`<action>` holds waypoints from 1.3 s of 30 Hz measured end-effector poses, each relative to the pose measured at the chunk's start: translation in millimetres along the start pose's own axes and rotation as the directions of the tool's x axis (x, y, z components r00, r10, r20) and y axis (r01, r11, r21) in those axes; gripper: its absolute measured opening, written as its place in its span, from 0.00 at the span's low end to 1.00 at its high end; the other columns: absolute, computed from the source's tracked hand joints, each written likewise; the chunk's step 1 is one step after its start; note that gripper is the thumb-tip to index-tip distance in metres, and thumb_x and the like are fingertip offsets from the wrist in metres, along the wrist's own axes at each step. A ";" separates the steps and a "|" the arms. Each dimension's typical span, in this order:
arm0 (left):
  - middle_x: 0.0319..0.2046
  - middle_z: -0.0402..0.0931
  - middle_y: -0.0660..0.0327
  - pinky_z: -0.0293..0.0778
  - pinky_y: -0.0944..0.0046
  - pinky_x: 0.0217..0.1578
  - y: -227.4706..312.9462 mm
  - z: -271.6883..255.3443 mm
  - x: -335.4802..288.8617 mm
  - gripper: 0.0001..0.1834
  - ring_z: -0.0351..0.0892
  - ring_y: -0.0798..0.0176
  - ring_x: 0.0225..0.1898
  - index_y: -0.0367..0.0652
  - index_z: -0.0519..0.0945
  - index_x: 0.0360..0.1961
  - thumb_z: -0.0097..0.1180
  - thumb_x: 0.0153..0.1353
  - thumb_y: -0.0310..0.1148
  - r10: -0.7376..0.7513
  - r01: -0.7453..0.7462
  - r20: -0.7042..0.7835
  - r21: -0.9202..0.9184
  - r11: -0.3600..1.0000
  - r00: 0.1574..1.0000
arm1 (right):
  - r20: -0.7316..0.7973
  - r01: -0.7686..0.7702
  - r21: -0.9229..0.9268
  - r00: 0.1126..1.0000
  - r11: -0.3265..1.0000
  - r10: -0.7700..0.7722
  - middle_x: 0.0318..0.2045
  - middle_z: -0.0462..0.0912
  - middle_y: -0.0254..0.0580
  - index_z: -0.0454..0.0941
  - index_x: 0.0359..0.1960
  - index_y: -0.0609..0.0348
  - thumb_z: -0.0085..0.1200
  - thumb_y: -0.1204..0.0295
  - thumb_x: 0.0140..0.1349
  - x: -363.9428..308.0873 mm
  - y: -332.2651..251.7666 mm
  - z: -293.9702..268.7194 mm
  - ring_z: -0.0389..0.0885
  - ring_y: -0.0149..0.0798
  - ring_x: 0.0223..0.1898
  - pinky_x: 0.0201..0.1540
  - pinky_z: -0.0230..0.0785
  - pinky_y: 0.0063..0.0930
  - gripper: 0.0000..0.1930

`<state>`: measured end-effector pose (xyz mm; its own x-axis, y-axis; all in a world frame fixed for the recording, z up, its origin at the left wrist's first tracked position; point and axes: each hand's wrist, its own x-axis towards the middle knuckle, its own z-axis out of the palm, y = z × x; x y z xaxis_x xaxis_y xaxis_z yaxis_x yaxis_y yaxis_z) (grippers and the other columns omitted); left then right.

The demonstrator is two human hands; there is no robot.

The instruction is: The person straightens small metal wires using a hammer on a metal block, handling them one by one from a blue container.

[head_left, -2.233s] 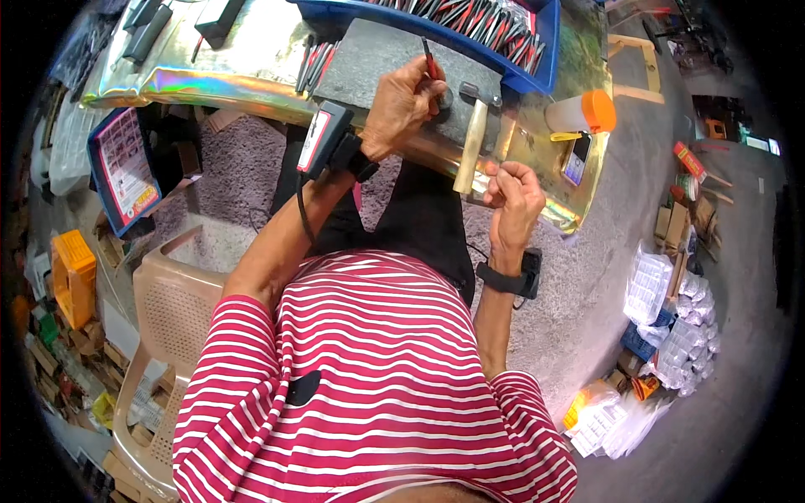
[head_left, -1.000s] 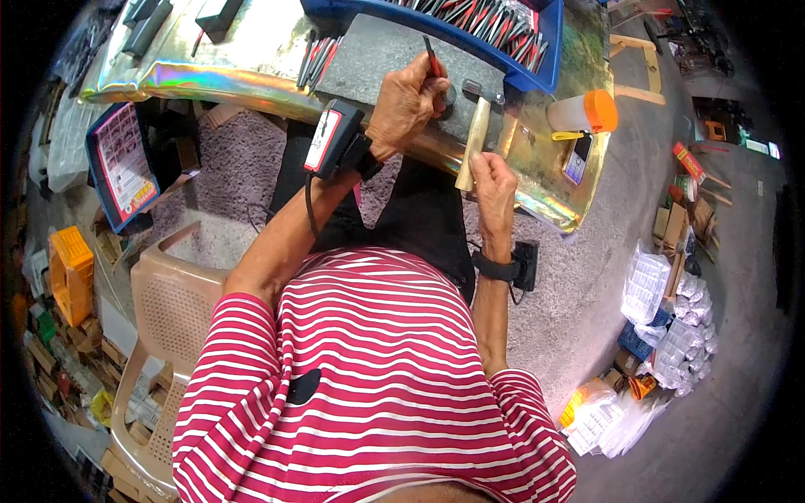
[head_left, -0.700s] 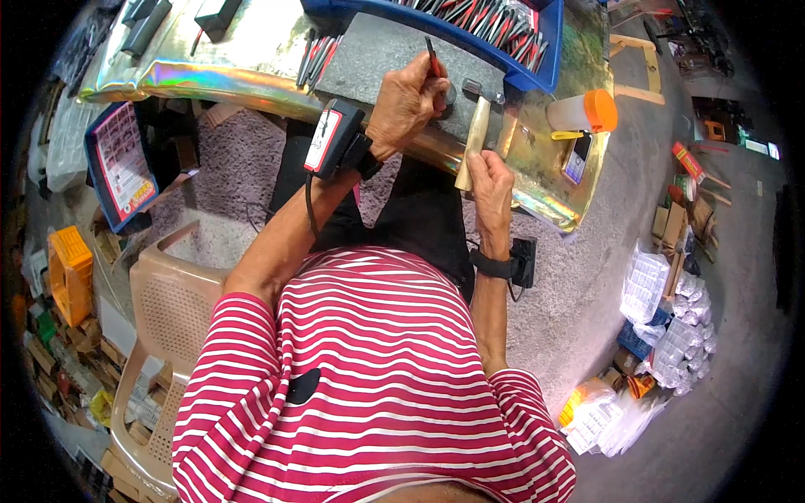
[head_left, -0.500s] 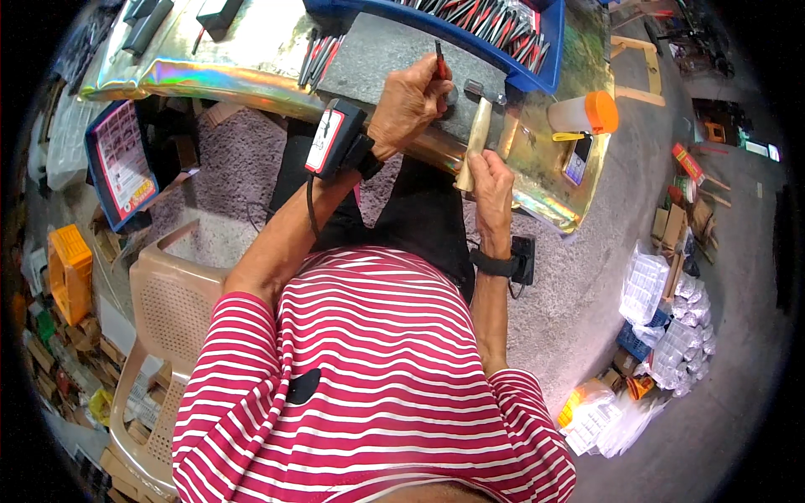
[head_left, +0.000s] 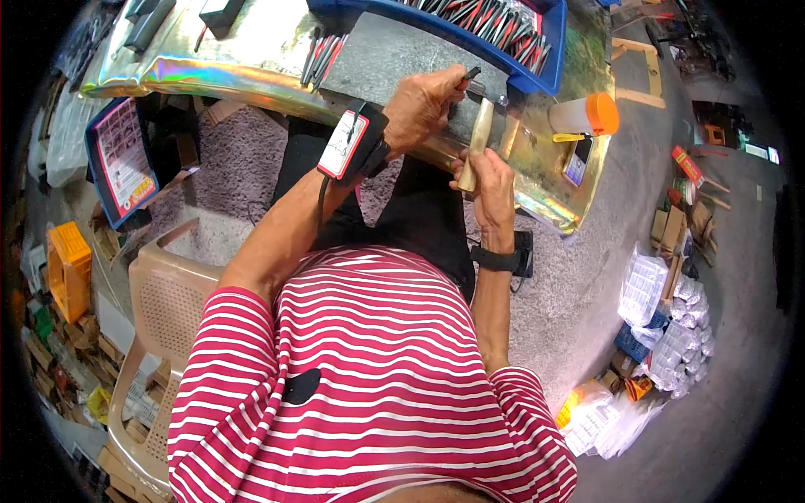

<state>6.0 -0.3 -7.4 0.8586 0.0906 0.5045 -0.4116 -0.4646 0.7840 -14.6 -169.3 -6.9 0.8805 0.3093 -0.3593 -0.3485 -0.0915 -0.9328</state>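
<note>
Far left: orange crate [head_left: 75, 275] amid clutter, then tilted blue-edged board [head_left: 126, 159]. Dark boxes [head_left: 149, 27] at back left of foil-covered worktop [head_left: 260, 59]; tan chair [head_left: 172, 298] below, off worktop. Loose tools [head_left: 322, 59], slim, red and black, bunched beside left edge of grey slab [head_left: 386, 54]. Wears wrist box [head_left: 345, 147] on left arm. Holds one slim tool [head_left: 470, 77] in left hand [head_left: 419, 105], narrow grip, over slab, with dark end past fingertips, near head of hammer [head_left: 480, 126]; can't tell if touching. Grips hammer by pale handle in right hand [head_left: 490, 180], with fingers wrapped near lower end. Head at slab's right side; can't tell if resting on it. Behind slab: blue bin [head_left: 545, 84] with more tools [head_left: 503, 25]. Farther right on worktop: orange-lidded bottle [head_left: 584, 114], with phone [head_left: 579, 161] just below. Far right: heaped clear-wrapped packs [head_left: 681, 335].
</note>
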 end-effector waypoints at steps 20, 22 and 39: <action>0.22 0.68 0.53 0.69 0.61 0.23 -3.4 2.4 -1.6 0.12 0.73 0.49 0.26 0.40 0.64 0.29 0.48 0.43 0.16 0.111 -0.112 0.020 0.064 0.992 0.994 | -0.050 -0.058 0.180 0.996 0.982 0.068 0.15 0.69 0.36 0.70 0.29 0.66 0.45 0.67 0.57 -14.1 -40.7 -3.7 0.58 0.20 0.10 0.07 0.48 0.11 0.12; 0.22 0.68 0.53 0.69 0.61 0.23 -2.7 2.0 -3.9 0.12 0.73 0.49 0.26 0.40 0.64 0.30 0.48 0.43 0.17 0.116 -0.117 0.017 0.092 0.989 0.993 | -0.077 0.069 0.016 0.995 0.998 -0.067 0.12 0.67 0.32 0.70 0.26 0.65 0.44 0.64 0.59 -22.7 -55.7 -0.5 0.58 0.19 0.09 0.07 0.46 0.11 0.14; 0.23 0.69 0.53 0.70 0.59 0.25 -2.9 4.3 -2.6 0.10 0.73 0.48 0.27 0.39 0.63 0.30 0.47 0.46 0.18 0.092 -0.094 0.022 0.104 0.990 0.996 | 0.068 0.391 -0.823 0.789 0.413 -0.611 0.15 0.68 0.34 0.71 0.30 0.64 0.47 0.69 0.57 -68.4 -128.4 0.3 0.67 0.27 0.18 0.20 0.57 0.21 0.09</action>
<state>6.4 -3.0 -12.5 0.8235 0.0281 0.5666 -0.4563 -0.5606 0.6910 -30.1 -178.4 137.5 0.8855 0.3645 0.2882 0.4647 -0.6957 -0.5477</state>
